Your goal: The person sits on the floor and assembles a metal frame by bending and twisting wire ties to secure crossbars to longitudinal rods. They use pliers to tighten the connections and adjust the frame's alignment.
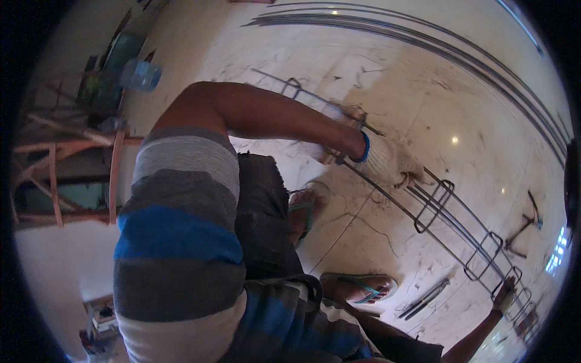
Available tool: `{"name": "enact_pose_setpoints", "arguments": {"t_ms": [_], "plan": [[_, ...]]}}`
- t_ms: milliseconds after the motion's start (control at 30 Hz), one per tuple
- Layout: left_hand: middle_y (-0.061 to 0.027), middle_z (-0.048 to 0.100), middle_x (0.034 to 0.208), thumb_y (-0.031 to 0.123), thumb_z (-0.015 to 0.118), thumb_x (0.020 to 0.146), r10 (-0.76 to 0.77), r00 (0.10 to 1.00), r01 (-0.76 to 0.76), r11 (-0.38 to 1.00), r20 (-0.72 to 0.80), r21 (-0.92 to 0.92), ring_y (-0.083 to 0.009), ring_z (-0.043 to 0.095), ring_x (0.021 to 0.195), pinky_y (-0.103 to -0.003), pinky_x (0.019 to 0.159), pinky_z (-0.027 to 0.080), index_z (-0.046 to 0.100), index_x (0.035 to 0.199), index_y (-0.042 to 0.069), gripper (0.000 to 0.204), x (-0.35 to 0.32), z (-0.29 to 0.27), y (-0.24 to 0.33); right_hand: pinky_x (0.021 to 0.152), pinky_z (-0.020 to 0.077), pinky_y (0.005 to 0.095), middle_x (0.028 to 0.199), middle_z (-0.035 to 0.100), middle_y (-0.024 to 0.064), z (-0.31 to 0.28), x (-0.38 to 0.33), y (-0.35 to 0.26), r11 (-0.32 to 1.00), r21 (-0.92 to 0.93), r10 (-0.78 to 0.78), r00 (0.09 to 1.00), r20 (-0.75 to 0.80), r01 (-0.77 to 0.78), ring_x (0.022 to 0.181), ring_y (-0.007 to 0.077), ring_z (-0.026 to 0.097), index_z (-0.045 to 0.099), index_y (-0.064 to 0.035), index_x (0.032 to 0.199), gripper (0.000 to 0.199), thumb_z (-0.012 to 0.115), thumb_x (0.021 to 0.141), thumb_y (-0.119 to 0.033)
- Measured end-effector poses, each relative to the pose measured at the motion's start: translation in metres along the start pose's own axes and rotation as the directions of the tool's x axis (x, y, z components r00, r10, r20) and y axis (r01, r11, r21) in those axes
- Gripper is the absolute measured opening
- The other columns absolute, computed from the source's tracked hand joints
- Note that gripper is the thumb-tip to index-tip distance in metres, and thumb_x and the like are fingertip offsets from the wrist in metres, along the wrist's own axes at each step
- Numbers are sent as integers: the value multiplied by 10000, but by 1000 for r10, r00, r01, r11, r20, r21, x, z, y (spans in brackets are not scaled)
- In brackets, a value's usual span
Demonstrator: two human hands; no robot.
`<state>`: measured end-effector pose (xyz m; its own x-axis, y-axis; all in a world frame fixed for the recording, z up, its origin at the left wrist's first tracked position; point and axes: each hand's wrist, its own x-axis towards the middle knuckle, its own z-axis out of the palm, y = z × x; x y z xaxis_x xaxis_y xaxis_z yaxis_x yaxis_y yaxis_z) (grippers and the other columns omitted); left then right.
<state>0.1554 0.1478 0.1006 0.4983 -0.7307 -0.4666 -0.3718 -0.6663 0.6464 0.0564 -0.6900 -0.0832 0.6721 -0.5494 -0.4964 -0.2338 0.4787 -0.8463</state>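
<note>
Cage (457, 229) is gripped by right hand (504, 294), fingers curled; left hand (393, 160), grip unreadable; rings (446, 181) could be skewed by uneven pulling.

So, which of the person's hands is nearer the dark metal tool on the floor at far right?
Right. The right hand, at the metal cage, is below and slightly left of the tool in the picture; the left hand is farther, above and well left.

Blue-tinted plastic btl (140, 75) up L, wooden frame (115, 175) below it, misc. clutter (104, 319) btm L.
</note>
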Motion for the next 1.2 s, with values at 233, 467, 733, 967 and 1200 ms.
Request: {"name": "enact_pose_setpoints", "arguments": {"t_ms": [233, 467, 733, 967, 1200], "plan": [[-187, 701, 1158, 137, 635, 916, -289, 867, 166, 935, -405, -313, -294, 705, 1007, -411, 875, 569, 601, 1335, 17, 438, -137, 12, -62, 1282, 275, 376, 1647, 358, 195, 8, -15, -24, 976, -108, 183, 981, -68, -190, 1526, 277, 355, 312, 92, 1569, 659, 277, 1149, -415], [-98, 696, 1125, 181, 576, 1017, -470, -128, 392, 785, -874, -479, -177, 658, 964, -320, 866, 547, 588, 1375, 21, 392, -294, 43, -257, 1169, 456, 423, 1579, 461, 224, 6, -52, -52, 930, -326, 90, 964, -252, -172, 1449, 309, 481, 400, -20, 1554, 665, 431, 1100, -505], [-73, 647, 1385, 482, 528, 1073, -907, 289, -134, 279, -307, -951, -188, 636, 1188, -400, 1001, 526, 558, 1434, 79, 542, -349, 47, -386, 804, 572, 370, 1118, 671, 39, 4, -85, -89, 921, -389, 15, 997, 69, 13, 1032, 223, 662, 523, -188, 1400, 510, 678, 988, -445], [-82, 741, 1208, 404, 593, 1061, -777, 504, 20, 445, -376, -895, -146, 698, 1005, -312, 853, 580, 566, 1435, 52, 514, -327, 44, -385, 672, 506, 279, 1039, 630, 13, 29, -116, -70, 923, -384, -61, 990, -125, 8, 811, 124, 573, 582, -221, 1331, 342, 645, 1017, -340], [-1, 763, 1021, 456, 630, 1029, -787, 372, 66, 551, -492, -832, -53, 619, 842, -238, 677, 462, 733, 1227, 84, 434, -322, 45, -380, 563, 437, 229, 833, 594, -63, 44, -115, -65, 903, -428, -70, 992, -106, 18, 651, 65, 519, 620, -236, 1025, 183, 630, 1034, -418]]}}
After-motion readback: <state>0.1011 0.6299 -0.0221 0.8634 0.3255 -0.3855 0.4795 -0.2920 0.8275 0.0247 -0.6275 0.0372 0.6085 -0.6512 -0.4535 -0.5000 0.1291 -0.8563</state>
